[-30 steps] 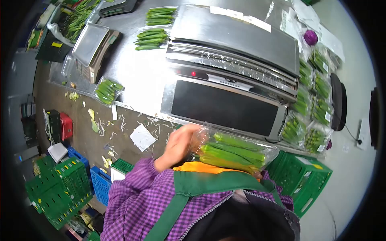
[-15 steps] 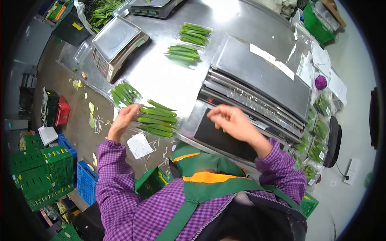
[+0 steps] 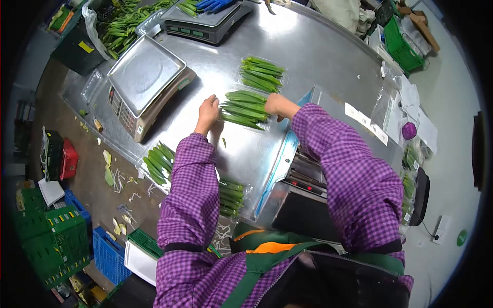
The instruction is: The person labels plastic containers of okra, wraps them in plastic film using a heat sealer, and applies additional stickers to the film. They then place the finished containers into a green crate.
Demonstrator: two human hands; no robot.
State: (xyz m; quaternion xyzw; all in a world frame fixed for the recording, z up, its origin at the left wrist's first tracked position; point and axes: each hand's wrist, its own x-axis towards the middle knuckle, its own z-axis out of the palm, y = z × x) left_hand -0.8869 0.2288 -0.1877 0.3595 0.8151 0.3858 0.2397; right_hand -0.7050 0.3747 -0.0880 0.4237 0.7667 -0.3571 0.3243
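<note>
A clear tray of green okra lies on the steel table between my two hands. My left hand is closed at the tray's left edge, its fingers pinched together. At the right edge my right hand is also closed, fingers curled down on the tray. Just beyond lies another okra tray. Closer to my body are a third tray of okra, partly behind my left sleeve, and one more okra bundle by the table edge. A small loose okra piece rests beside my left wrist.
A scale stands on the left. On a second scale farther back, another person's blue-gloved hand is over some okra. The film wrapping machine sits right, partly under my right arm. Green crates are stacked lower left.
Both my hands have moved forward, the left from the near okra tray and the right from above the wrapping machine, to the middle tray. A blue-gloved hand has appeared at the far scale.
</note>
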